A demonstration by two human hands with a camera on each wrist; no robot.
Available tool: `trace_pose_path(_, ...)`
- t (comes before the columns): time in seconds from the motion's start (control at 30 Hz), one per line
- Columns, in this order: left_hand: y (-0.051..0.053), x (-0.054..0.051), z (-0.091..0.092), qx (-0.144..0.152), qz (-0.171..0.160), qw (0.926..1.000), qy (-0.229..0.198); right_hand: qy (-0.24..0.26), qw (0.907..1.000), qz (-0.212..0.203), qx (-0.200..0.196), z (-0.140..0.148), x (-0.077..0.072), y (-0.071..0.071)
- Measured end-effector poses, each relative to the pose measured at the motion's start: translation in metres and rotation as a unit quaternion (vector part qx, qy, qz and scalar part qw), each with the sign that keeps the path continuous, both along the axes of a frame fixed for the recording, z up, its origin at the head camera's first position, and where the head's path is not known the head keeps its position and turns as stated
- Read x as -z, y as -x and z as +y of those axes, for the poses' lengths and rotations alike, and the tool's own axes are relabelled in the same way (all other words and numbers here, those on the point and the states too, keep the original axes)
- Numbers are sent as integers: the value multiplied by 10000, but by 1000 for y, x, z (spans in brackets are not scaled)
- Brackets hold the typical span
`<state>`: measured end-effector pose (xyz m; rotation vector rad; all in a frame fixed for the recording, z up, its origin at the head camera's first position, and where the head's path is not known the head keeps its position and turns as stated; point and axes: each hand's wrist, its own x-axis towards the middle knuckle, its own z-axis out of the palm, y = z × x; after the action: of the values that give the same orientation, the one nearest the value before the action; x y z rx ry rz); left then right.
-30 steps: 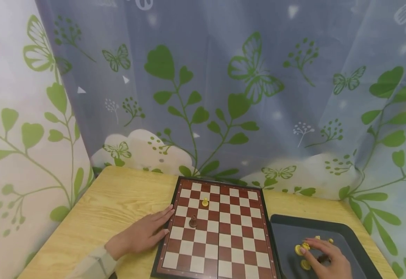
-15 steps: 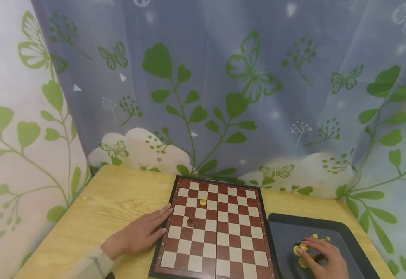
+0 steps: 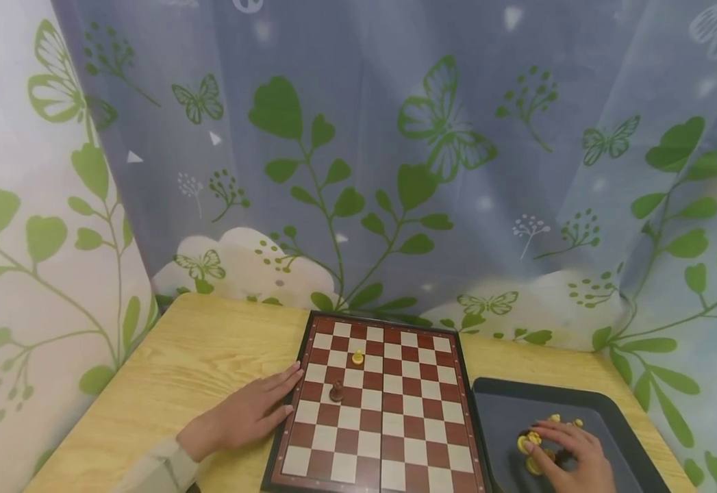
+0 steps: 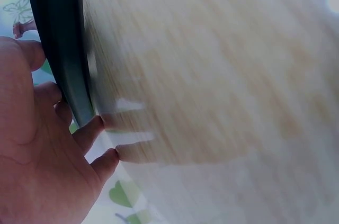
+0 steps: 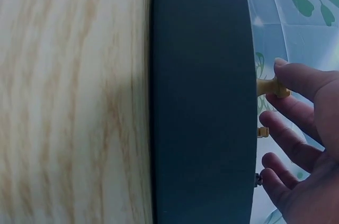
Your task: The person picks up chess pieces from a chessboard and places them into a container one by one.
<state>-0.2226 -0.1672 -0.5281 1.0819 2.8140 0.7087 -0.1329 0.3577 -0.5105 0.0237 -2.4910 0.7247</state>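
Observation:
On the table lies a chessboard with red-brown and cream squares. A yellow pawn and a dark brown chess piece stand upright on its left half. My left hand lies with extended fingers against the board's left edge; the left wrist view shows its fingers touching the dark side of the board and the tabletop. Over the grey tray, my right hand pinches a yellow chess piece between thumb and index finger. Its exact kind is hard to tell.
Several other yellow and dark pieces, such as a small yellow piece, lie in the tray, partly hidden by the right hand. The tray stands close to the board's right side on a wooden table. A patterned curtain hangs behind.
The head view has shifted slightly. Both hands keep nearly the same places, the right one pinching the yellow piece over the tray. The pieces on the board have not moved.

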Motion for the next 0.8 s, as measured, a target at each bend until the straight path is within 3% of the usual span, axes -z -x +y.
trace_pose_path(0.3,0,2,-1,-35,18,10000,9,163,9996,154,-151,0,1,-1)
trace_pose_path(0.47,-2,3,-1,-21,45,10000,-9,-27,9974,613,-369,1,9,0)
trace_pose_path(0.8,-2,0,1,24,52,10000,-38,-51,9960,687,-576,0,8,1)
